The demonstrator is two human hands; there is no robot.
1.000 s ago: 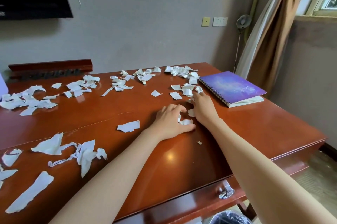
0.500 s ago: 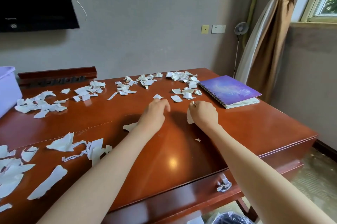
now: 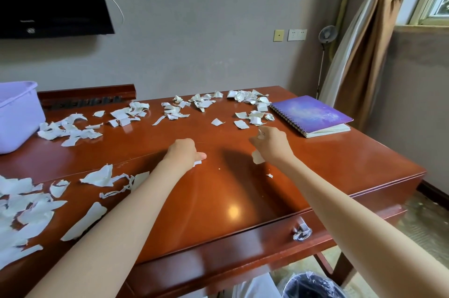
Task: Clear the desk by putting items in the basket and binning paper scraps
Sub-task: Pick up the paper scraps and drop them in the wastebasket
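Head view: both hands reach over the middle of the tabletop [image 3: 218, 203]. The left hand [image 3: 183, 154] has its fingers curled under, gripping white paper that peeks out below the thumb. The right hand [image 3: 273, 146] has its fingers curled on paper too, one bit at the fingertips and one under the palm. Scraps [image 3: 70, 131] lie strewn along the far edge and the near left. The basket [image 3: 18, 115] stands far left, the notebook [image 3: 313, 113] far right, and the bin [image 3: 312, 285] sits on the floor below.

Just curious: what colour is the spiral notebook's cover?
The spiral notebook is purple with pale cloudy streaks; head view.
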